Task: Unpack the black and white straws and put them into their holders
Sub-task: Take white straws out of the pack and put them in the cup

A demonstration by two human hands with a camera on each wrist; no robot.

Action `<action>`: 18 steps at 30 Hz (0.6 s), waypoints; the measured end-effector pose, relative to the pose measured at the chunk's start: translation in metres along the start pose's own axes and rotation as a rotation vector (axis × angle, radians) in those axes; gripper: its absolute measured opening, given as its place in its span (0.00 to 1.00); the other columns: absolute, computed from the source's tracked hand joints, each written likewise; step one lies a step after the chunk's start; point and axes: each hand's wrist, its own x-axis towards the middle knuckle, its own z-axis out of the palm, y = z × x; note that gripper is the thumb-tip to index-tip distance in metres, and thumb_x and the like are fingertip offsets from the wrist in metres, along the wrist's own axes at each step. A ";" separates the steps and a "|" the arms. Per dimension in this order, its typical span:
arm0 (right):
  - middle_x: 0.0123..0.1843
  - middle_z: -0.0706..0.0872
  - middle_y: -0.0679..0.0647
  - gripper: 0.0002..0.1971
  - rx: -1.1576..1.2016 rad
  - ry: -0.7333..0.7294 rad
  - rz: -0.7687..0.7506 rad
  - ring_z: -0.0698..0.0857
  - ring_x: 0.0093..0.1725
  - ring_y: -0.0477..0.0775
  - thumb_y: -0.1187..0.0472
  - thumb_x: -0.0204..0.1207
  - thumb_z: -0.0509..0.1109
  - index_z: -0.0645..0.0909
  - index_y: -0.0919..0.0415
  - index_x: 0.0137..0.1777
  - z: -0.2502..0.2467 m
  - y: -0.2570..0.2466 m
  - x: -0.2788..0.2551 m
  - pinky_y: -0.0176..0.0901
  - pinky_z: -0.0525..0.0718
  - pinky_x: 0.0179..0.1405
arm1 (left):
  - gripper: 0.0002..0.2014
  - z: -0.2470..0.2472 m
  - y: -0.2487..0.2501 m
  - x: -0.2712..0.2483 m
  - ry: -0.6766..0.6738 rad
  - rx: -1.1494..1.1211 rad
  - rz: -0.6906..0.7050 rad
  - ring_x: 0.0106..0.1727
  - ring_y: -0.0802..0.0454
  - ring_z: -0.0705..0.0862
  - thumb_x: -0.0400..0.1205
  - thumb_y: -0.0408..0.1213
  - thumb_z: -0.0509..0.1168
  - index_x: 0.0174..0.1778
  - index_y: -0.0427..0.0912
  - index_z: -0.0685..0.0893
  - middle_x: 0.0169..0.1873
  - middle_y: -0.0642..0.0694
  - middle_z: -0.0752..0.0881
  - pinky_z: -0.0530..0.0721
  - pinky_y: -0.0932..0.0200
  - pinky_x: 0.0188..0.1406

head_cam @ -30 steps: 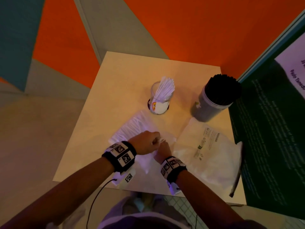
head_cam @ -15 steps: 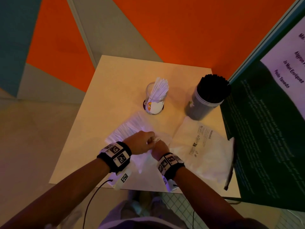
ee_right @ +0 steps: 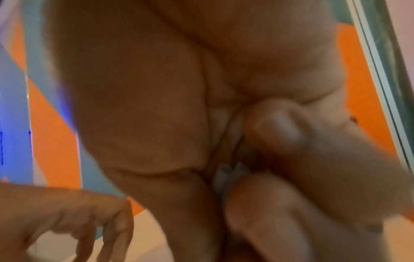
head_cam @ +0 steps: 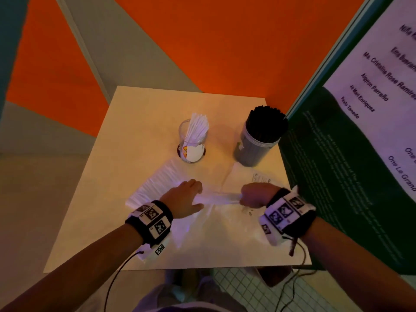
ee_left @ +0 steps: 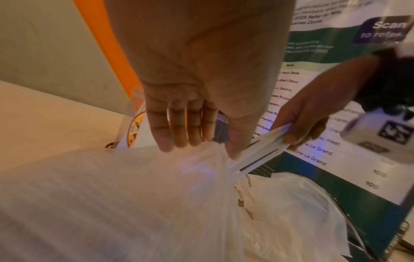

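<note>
Now right hand (head_cam: 253, 194) apart, gripping white straws (head_cam: 221, 197), left hand (head_cam: 184, 198) flat.

Office or staff break area: orange-grey-teal painted wall (head_cam: 225, 41), printed referral poster (head_cam: 369, 122) listing staff names, small square pale surface (head_cam: 144, 113), white tiled floor (head_cam: 243, 289).

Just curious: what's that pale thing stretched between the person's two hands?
White straws, drawn from the bag under the left hand, gripped by the right hand; clearest in the left wrist view.
</note>
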 end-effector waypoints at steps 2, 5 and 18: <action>0.64 0.84 0.63 0.17 -0.082 -0.016 0.017 0.83 0.62 0.60 0.58 0.83 0.59 0.79 0.68 0.64 -0.016 0.018 -0.022 0.43 0.76 0.50 | 0.31 0.001 0.013 0.007 0.057 0.029 0.087 0.64 0.45 0.72 0.77 0.53 0.70 0.71 0.42 0.69 0.67 0.46 0.72 0.75 0.49 0.57; 0.60 0.85 0.62 0.15 -0.157 -0.023 0.053 0.84 0.57 0.61 0.59 0.82 0.59 0.81 0.67 0.61 -0.037 0.035 -0.051 0.41 0.72 0.45 | 0.44 -0.001 0.038 0.022 0.137 -0.027 0.193 0.75 0.48 0.63 0.71 0.59 0.73 0.78 0.44 0.61 0.75 0.47 0.65 0.69 0.49 0.70; 0.52 0.82 0.48 0.17 0.855 0.514 -0.348 0.80 0.53 0.46 0.49 0.84 0.55 0.79 0.60 0.56 -0.063 0.027 -0.044 0.44 0.77 0.55 | 0.09 -0.040 0.026 0.049 0.235 -0.109 0.112 0.41 0.36 0.84 0.83 0.38 0.63 0.58 0.42 0.80 0.41 0.36 0.86 0.75 0.52 0.35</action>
